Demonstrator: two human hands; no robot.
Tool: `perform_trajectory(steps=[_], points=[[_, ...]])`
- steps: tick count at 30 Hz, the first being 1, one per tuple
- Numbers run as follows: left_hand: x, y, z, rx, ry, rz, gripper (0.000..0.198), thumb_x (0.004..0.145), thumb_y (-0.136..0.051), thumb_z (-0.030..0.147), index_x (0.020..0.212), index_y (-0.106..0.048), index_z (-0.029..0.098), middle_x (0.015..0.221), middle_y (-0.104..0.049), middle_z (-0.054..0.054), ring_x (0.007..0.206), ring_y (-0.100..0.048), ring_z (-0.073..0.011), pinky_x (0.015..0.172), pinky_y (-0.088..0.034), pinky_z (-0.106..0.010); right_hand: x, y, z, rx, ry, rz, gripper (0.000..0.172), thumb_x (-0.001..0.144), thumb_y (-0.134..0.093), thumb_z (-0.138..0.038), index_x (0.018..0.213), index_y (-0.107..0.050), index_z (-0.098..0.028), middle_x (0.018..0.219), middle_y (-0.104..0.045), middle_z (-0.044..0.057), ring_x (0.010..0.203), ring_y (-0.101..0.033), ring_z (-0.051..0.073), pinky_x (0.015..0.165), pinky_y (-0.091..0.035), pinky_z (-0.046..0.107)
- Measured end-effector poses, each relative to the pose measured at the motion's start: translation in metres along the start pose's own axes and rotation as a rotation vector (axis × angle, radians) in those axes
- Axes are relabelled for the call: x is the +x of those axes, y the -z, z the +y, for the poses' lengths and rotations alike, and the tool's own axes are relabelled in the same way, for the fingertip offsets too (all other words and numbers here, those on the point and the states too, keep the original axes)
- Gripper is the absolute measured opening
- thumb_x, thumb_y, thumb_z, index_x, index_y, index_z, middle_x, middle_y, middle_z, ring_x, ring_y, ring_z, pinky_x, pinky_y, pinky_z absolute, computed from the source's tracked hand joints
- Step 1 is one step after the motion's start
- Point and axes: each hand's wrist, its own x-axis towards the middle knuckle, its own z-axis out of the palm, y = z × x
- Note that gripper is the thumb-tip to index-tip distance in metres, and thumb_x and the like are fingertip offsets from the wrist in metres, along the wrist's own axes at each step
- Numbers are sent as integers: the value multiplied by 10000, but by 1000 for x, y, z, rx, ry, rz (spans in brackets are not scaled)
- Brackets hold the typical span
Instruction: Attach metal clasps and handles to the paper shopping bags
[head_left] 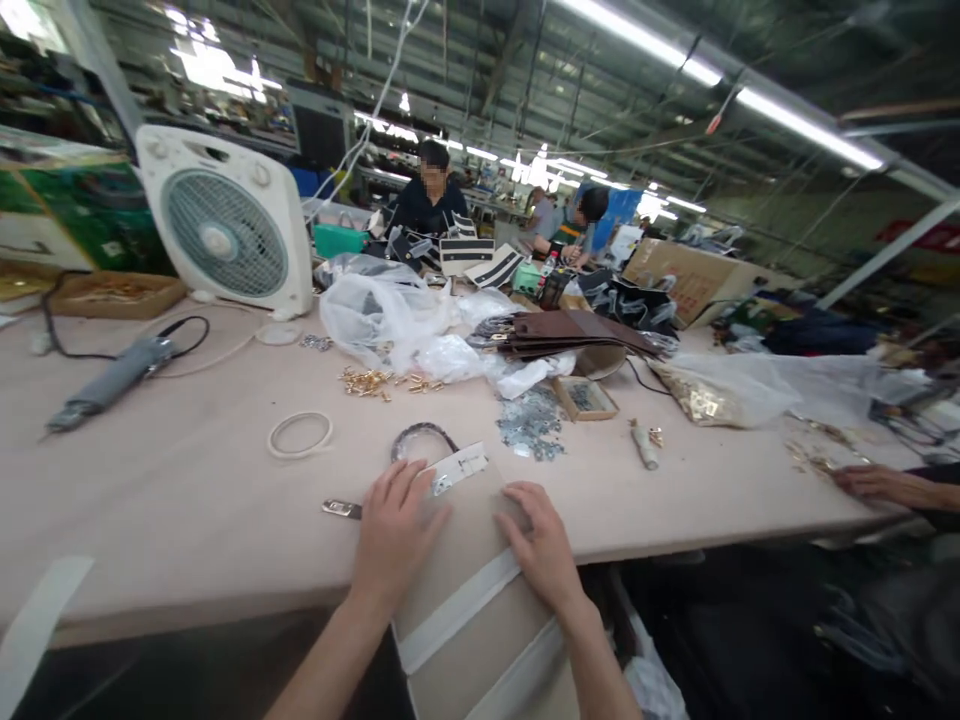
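Note:
A beige panel (pixel 469 540) with white strips across it lies at the table's front edge, its near end reaching past the edge towards me. A white strip with small metal fittings (pixel 459 467) runs along its far end, and a dark looped handle (pixel 424 430) shows just beyond. My left hand (pixel 394 530) rests on the panel's left side, fingers stretched out. At the right side lies my right hand (pixel 540 545), fingers slightly bent and thumb apart. A metal-plated tab (pixel 342 508) sticks out left of my left hand; its other end is hidden.
Gold fittings (pixel 367 382), grey metal pieces (pixel 531 422) and a small box (pixel 585 398) lie beyond my hands. A grey power tool (pixel 112 383) and a fan (pixel 225 220) stand left. A co-worker's hand (pixel 885 486) is at the right, near a plastic bag (pixel 705 392).

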Motion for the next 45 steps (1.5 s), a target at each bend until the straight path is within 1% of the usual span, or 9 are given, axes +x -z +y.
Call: perform_trajectory(steps=[8, 12, 20, 26, 29, 34, 38, 42, 45], points=[[-16, 27, -40, -5, -54, 109, 365, 1007, -624, 504, 1247, -640, 230, 1193, -656, -104, 1088, -649, -293, 989, -555, -473, 54, 79, 77, 93, -223, 347, 378, 962, -641, -494, 1187, -699, -196, 1166, -731, 125, 1044, -699, 273, 951, -565, 432], [-24, 24, -46, 7, -16, 30, 406, 1028, -527, 584, 1223, -649, 250, 1180, -666, -91, 1082, -679, -275, 929, -610, -417, 94, 102, 112, 22, -283, 295, 448, 951, -559, -528, 1168, -685, -157, 1039, -755, 136, 929, -726, 283, 833, -587, 423], [-26, 19, -38, 56, 83, -60, 415, 1014, -552, 583, 1282, -619, 274, 1263, -645, -70, 1063, -712, -258, 819, -651, -367, 148, 69, 120, -128, -200, -85, 158, 802, -726, -359, 897, -793, -252, 957, -794, 53, 893, -727, 250, 869, -553, 352], [-27, 28, -32, -7, 228, -149, 451, 938, -716, 480, 1321, -585, 281, 1333, -599, -63, 1082, -699, -242, 845, -643, -349, 158, 47, 130, -199, -318, -144, 175, 760, -768, -368, 687, -712, -219, 644, -717, 49, 606, -641, 206, 589, -475, 293], [-26, 34, -30, -44, 260, -145, 494, 898, -772, 421, 1328, -578, 275, 1342, -583, -66, 1165, -658, -255, 934, -614, -379, 159, 41, 134, -196, -359, -144, 203, 776, -754, -366, 662, -682, -214, 575, -672, 48, 533, -584, 194, 532, -411, 300], [-4, 34, -8, -128, 130, -79, 406, 918, -757, 286, 1290, -601, 240, 1303, -606, -92, 1219, -594, -267, 1081, -514, -443, 161, 42, 129, -232, -389, -51, 114, 668, -803, -242, 666, -693, -213, 604, -659, 52, 657, -618, 239, 674, -442, 346], [34, 12, 27, -152, 56, -232, 393, 953, -731, 316, 1305, -592, 211, 1294, -624, -91, 1212, -594, -250, 1073, -511, -398, 156, 47, 116, -193, -366, 85, 206, 759, -719, -370, 853, -749, -189, 762, -698, 73, 779, -635, 256, 763, -475, 368], [68, -18, 52, 10, 181, -407, 387, 920, -757, 471, 1143, -676, 166, 1147, -658, -103, 1088, -647, -283, 918, -571, -404, 143, 46, 92, -51, -325, 137, 466, 858, -611, -563, 1048, -736, -156, 890, -716, 87, 761, -634, 229, 688, -509, 339], [79, -33, 56, 95, 286, -454, 383, 910, -758, 502, 1088, -702, 168, 1105, -666, -107, 1065, -667, -296, 875, -573, -403, 131, 39, 68, 175, -300, 80, 538, 829, -701, -632, 1076, -737, -156, 799, -685, 48, 683, -590, 190, 629, -482, 305]])
